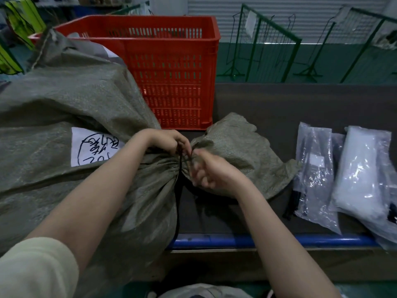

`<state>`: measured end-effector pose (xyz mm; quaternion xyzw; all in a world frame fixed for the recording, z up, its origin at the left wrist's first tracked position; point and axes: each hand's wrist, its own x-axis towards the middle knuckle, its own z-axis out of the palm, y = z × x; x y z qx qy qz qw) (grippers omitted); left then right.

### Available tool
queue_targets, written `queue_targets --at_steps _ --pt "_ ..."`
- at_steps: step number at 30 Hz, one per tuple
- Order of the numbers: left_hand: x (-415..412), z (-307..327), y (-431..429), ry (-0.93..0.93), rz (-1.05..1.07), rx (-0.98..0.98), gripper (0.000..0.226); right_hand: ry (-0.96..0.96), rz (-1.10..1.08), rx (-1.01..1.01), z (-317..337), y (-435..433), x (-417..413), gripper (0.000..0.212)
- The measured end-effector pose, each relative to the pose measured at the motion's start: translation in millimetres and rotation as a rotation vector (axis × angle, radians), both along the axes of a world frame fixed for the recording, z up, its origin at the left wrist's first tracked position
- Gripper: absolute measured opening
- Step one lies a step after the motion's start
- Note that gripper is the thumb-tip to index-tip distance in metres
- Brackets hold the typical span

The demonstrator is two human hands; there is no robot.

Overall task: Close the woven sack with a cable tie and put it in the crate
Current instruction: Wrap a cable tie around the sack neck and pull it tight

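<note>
Sack [71, 100] lies on its side along the table's left edge, neck gathered toward the middle — both hands meet there. Left hand [166, 140] clenches the neck from above; right hand [211, 173] pinches the black cable tie [180, 166] looped round it, tail hanging toward the table's near edge. Red crate [171, 69] stands just behind — probably a lift away from the person.

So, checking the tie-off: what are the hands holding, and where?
Both hands, left and right, grip the woven sack at its gathered neck, around the black cable tie.
</note>
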<state>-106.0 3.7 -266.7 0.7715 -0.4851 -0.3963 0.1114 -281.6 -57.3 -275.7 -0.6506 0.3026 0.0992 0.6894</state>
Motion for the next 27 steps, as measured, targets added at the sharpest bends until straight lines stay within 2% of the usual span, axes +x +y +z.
queue_targets --at_steps 2,3,5,7,10,11,13,14,16,19,21,23,27 --pt "-7.6 12.8 -10.1 0.018 0.045 -0.049 0.049 0.247 0.267 -0.126 -14.2 -13.4 -21.9 0.055" --pt "-13.3 18.8 -16.5 -0.011 0.067 -0.127 0.048 0.349 0.323 -0.174 -22.3 -20.2 -33.2 0.051" --pt "-30.0 28.1 -33.1 -0.063 0.058 -0.245 0.049 0.457 0.248 -0.248 -38.3 -35.8 -49.8 0.037" --pt "-53.1 30.3 -50.7 -0.063 -0.05 -0.181 0.05 0.443 0.036 -0.27 -48.1 -49.5 -58.1 0.028" --pt "-96.8 15.1 -76.2 -0.063 -0.338 0.162 0.044 0.313 -0.243 -0.357 -55.2 -67.9 -66.1 0.018" --pt "-110.9 5.6 -81.9 -0.069 -0.399 0.284 0.041 0.255 -0.292 -0.4 -57.3 -72.2 -67.9 0.019" --pt "-134.2 -13.8 -90.6 -0.127 -0.469 0.385 0.04 0.157 -0.344 -0.473 -58.9 -77.4 -75.4 0.04" --pt "-140.2 -22.5 -93.0 -0.197 -0.486 0.351 0.042 0.117 -0.352 -0.512 -58.2 -76.5 -79.7 0.049" --pt "-143.2 -34.6 -97.9 -0.326 -0.494 0.188 0.052 0.087 -0.402 -0.576 -60.6 -74.8 -90.4 0.048" --pt "-134.1 -40.2 -104.2 -0.323 -0.447 0.066 0.061 0.185 -0.544 -0.694 -75.6 -78.8 -102.3 0.039" --pt "-127.1 -43.6 -109.6 -0.359 -0.386 0.082 0.063 0.339 -0.508 -0.736 -85.1 -81.0 -108.0 0.04" --pt "-120.9 -48.1 -113.8 -0.421 -0.341 0.108 0.071 0.412 -0.42 -0.757 -90.5 -79.2 -109.7 0.042" --pt "-114.9 -59.9 -115.0 -0.524 -0.356 0.257 0.097 0.377 -0.362 -0.938 -92.5 -74.3 -101.0 0.041"
